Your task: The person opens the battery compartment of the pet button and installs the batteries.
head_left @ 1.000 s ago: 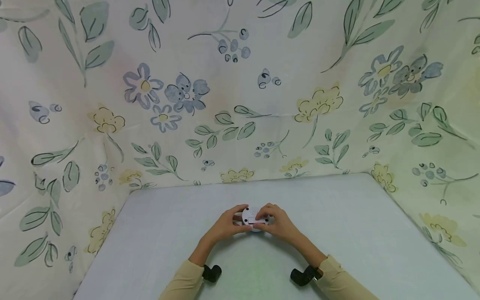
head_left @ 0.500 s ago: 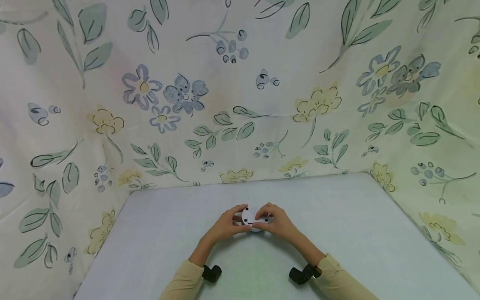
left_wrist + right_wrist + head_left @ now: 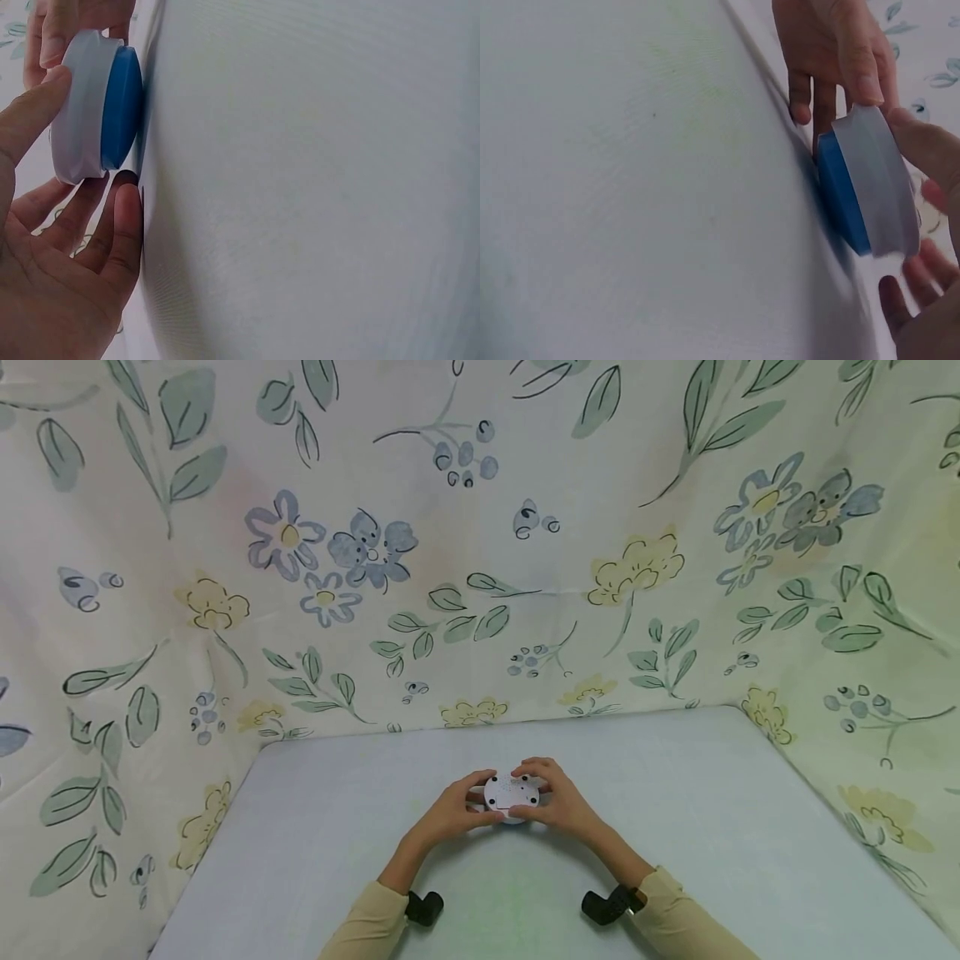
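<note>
A round white device with a blue domed button (image 3: 121, 109) lies face down on the table in the head view, its white underside (image 3: 512, 793) up. That underside has dark round feet, small holes and a panel outline near the front edge. My left hand (image 3: 453, 812) grips it from the left, thumb at the near rim and fingertips by the far rim. From the right, my right hand (image 3: 561, 806) holds it, thumb on the near part of the underside and index finger at the far rim. Both wrist views show the white rim (image 3: 877, 180) between the hands.
A pale cloth-covered table (image 3: 337, 810) spreads around the hands. Behind it and along its sides hangs a floral curtain (image 3: 465, 552). A black wrist camera (image 3: 425, 908) sits on the left wrist, and another black camera (image 3: 607, 906) on the right.
My right index finger has lifted off the middle of the underside and moved out to the far rim, uncovering more of the feet and panel. The left hand and device have stayed put.
</note>
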{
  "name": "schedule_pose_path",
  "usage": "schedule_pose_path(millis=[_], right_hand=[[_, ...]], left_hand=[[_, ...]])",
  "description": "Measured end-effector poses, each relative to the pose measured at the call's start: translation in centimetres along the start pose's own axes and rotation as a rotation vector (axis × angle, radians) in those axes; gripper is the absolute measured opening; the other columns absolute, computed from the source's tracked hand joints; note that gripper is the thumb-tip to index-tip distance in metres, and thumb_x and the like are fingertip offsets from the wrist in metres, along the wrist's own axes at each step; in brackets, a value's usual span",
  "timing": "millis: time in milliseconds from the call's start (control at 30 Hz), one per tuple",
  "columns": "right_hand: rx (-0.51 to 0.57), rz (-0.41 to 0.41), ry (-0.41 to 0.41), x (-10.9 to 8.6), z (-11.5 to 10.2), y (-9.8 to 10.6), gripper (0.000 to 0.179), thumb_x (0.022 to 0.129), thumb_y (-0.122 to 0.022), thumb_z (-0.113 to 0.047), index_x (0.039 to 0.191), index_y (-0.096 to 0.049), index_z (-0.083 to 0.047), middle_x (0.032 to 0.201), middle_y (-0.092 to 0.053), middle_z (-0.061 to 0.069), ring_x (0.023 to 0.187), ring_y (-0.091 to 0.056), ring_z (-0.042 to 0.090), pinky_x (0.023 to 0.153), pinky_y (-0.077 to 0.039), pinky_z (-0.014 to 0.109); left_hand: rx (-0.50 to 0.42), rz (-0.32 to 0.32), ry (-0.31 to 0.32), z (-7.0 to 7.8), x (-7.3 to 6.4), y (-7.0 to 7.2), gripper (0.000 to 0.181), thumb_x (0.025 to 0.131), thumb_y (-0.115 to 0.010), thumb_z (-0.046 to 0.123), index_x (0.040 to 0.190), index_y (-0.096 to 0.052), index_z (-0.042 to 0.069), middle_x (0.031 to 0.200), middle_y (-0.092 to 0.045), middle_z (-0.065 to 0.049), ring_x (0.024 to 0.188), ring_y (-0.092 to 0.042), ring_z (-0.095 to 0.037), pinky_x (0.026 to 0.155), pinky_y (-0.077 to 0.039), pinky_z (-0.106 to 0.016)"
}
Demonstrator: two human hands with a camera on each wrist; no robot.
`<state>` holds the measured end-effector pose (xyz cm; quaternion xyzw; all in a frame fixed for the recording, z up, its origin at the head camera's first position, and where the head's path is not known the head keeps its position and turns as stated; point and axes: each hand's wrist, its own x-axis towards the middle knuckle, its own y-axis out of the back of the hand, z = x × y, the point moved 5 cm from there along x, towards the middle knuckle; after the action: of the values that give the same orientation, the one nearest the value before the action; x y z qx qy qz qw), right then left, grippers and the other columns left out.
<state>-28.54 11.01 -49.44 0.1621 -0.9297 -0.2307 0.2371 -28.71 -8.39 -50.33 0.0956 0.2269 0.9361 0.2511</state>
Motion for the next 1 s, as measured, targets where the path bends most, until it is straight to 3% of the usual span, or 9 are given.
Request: schedule_pose_path(millis=[167,400,600,833,1000], right_hand=[[0.023,-0.082,-0.049,0.3,0.3,-0.2,0.073,0.084,-0.086,-0.011,0.143,-0.048,0.008,0.144,-0.049,0.027,0.119,-0.056,0.037,0.098,-0.047,0.057],[0.028,-0.112,-0.118,0.6,1.2,-0.1,0.073,0.084,-0.087,-0.027,0.140,-0.054,0.005,0.138,-0.058,0.015,0.104,-0.058,0.021,0.092,-0.050,0.041],[0.022,-0.104,-0.123,0.8,0.8,-0.1,0.074,0.082,-0.088,-0.029,0.138,-0.056,0.007,0.136,-0.060,0.016,0.104,-0.059,0.022,0.092,-0.051,0.040],[0.038,-0.096,-0.109,1.1,1.1,0.1,0.056,0.089,-0.082,-0.019,0.133,-0.061,0.007,0.132,-0.063,0.018,0.112,-0.062,0.026,0.094,-0.052,0.047],[0.033,-0.172,-0.107,0.9,1.2,0.2,0.068,0.090,-0.081,-0.026,0.142,-0.053,0.007,0.141,-0.056,0.019,0.116,-0.057,0.026,0.097,-0.049,0.044]], left_hand=[[0.011,-0.004,-0.031,0.1,0.0,0.0,0.070,0.092,-0.079,0.017,0.151,-0.043,0.001,0.145,-0.051,-0.018,0.113,-0.063,-0.030,0.086,-0.055,-0.032],[0.019,-0.004,-0.047,0.3,-0.1,0.0,0.071,0.093,-0.077,0.011,0.152,-0.040,0.000,0.145,-0.048,-0.021,0.115,-0.061,-0.033,0.088,-0.054,-0.035],[0.006,0.006,-0.063,0.3,-0.1,0.0,0.071,0.092,-0.077,0.007,0.151,-0.039,-0.002,0.144,-0.048,-0.023,0.112,-0.062,-0.033,0.088,-0.054,-0.039],[0.040,-0.005,-0.086,0.6,-0.2,-0.4,0.072,0.092,-0.077,0.010,0.152,-0.038,-0.001,0.144,-0.046,-0.023,0.108,-0.062,-0.030,0.086,-0.054,-0.035],[0.062,-0.012,-0.068,0.7,-0.3,-0.4,0.070,0.095,-0.075,0.013,0.153,-0.038,0.001,0.146,-0.046,-0.022,0.113,-0.061,-0.031,0.089,-0.053,-0.037]])
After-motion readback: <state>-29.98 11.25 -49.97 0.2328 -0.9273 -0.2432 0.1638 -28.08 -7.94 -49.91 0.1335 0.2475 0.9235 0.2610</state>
